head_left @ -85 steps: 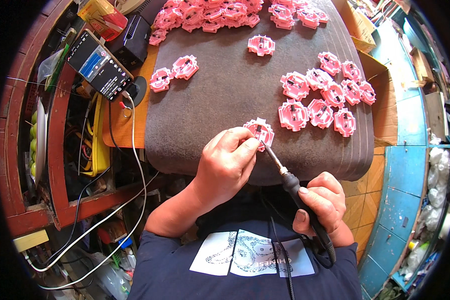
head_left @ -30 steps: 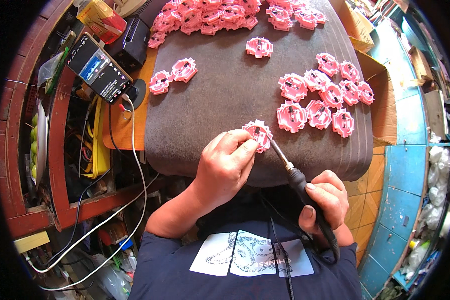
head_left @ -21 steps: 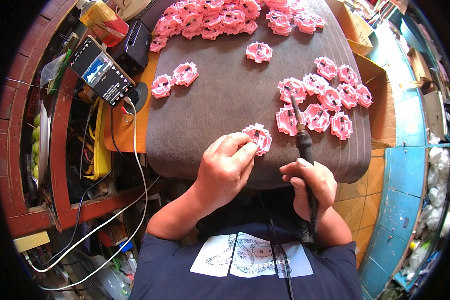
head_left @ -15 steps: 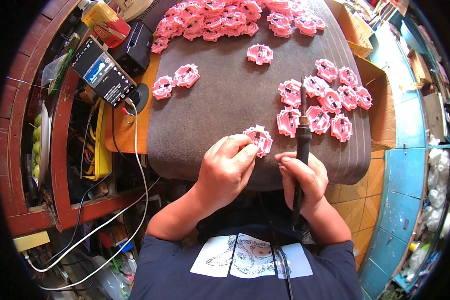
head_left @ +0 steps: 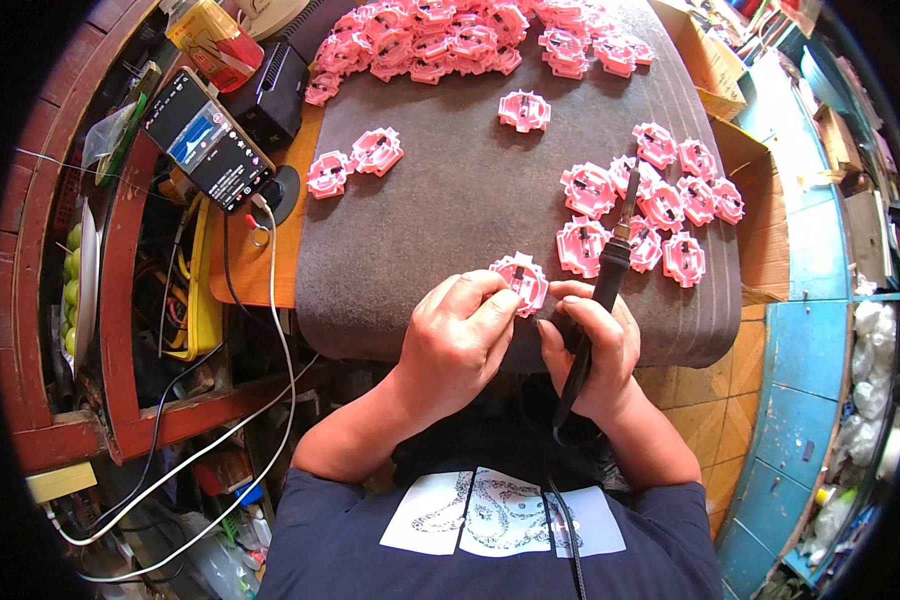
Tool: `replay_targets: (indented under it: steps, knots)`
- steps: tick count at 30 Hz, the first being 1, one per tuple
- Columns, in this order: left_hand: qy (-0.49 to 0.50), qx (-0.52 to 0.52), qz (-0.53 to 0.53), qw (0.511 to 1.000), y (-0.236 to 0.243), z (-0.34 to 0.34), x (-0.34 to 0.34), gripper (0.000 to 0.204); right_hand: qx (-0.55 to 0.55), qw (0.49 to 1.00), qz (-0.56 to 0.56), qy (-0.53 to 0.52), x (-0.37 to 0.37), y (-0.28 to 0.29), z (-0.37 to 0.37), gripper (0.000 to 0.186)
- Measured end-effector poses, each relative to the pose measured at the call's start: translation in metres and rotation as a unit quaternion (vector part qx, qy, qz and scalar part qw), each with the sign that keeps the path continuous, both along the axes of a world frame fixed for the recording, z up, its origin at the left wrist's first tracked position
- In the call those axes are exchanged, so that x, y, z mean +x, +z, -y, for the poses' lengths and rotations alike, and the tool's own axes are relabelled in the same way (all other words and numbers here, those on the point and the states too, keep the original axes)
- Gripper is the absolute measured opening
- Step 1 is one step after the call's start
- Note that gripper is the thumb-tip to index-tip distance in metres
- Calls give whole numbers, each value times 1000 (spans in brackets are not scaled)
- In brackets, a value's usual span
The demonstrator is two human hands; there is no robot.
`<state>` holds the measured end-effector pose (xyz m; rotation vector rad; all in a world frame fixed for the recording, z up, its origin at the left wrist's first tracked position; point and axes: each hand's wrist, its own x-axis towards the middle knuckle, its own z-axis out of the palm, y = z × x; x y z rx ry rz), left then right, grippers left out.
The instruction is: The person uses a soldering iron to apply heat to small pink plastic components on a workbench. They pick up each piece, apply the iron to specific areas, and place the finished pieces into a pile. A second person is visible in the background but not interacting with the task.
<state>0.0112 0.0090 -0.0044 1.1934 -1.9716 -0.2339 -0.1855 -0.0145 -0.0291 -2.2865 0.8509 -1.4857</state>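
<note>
My left hand (head_left: 458,325) pinches a pink plastic housing (head_left: 526,283) with dark parts inside, at the near edge of the dark mat (head_left: 420,230). In my right hand (head_left: 610,350) lies a soldering iron (head_left: 612,268) with a black handle. Its metal tip points up and away, over a group of pink housings (head_left: 662,205) on the right. The right fingertips are close beside the held housing; whether they touch it I cannot tell. What lies between my left fingertips is partly hidden.
A large heap of pink housings (head_left: 420,40) covers the far end. One single housing (head_left: 525,111) and a pair of housings (head_left: 377,152) lie apart on the mat. A phone (head_left: 208,140) on a stand, with a white cable (head_left: 280,370), is at the left. Cardboard boxes (head_left: 755,220) stand right.
My right hand has tilted the soldering iron so its tip leans further right and its rear end left. Its fingers have moved closer to the held housing. The left hand keeps its grip.
</note>
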Motion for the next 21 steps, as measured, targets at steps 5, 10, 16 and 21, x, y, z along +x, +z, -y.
replay_targets:
  steps: [5, 10, 16, 21]
  knots:
    - [0, -1, -2, 1000, 1, 1, -1, 24, -1, 1000, 10, -9, 1, 0, -2, 36]
    - [12, 2, -19, 1000, 0, 0, -1, 20, -6, 1000, 17, -6, 0, -3, -2, 36]
    - [-43, 247, -432, 866, 4, 1, 22, 10, -22, 999, 30, -2, -1, -7, -2, 37]
    - [-109, 380, -708, 585, 5, 6, 36, 12, -29, 999, 25, -4, -1, -8, -2, 39]
